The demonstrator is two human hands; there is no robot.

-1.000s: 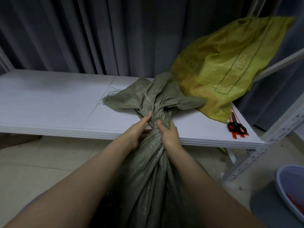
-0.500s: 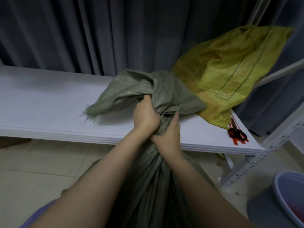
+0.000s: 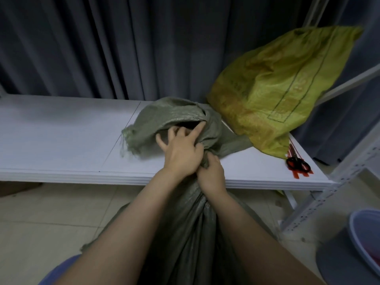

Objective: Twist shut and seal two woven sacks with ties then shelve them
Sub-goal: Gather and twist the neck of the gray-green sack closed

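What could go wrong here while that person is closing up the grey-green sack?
Only the right hand grips the twisted neck of the grey-green woven sack; the left hand lies spread on its loose top, so the twist might unwind.
The red ties lie under black-handled scissors at the white shelf's right corner; fetching them would likely free one hand.

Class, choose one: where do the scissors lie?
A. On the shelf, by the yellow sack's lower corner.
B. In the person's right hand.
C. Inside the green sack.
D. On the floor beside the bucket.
A: the scissors lie on the shelf at its right end, on top of red ties, just beside the yellow sack's lower corner.
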